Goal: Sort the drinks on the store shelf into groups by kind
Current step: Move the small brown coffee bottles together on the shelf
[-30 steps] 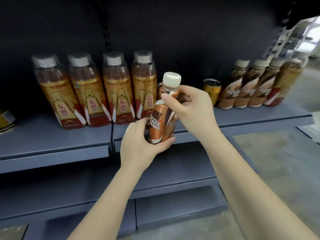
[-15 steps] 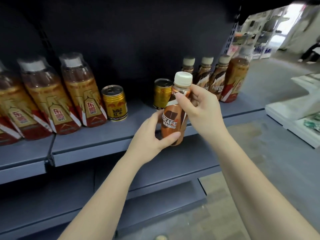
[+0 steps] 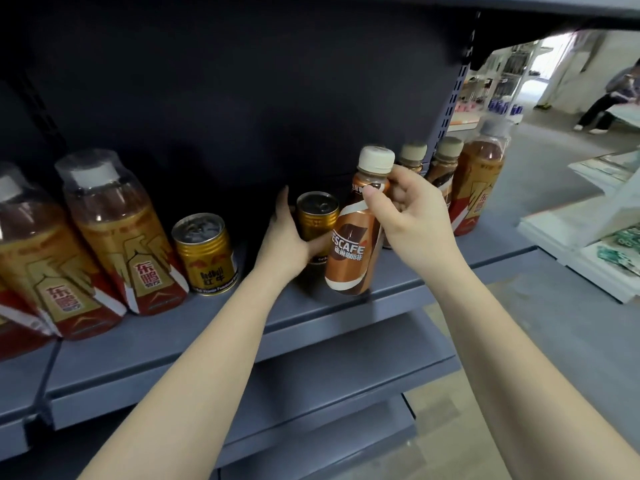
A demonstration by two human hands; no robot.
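Here my right hand [image 3: 412,216] pinches the neck of the smooth, curvy plastic Nescafé bottle [image 3: 353,244], tilted at the grey metal shelf [image 3: 242,327] front, while my left hand [image 3: 289,237] cups the ribbed gold can [image 3: 317,216] just left of it.

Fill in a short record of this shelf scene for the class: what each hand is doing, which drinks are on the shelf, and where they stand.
right hand: grips the coffee bottle near its neck
left hand: wraps round a gold can
second gold can: stands further left
large bottles: grouped at the left
coffee bottles behind: at the right, with one large bottle
shelf: grey
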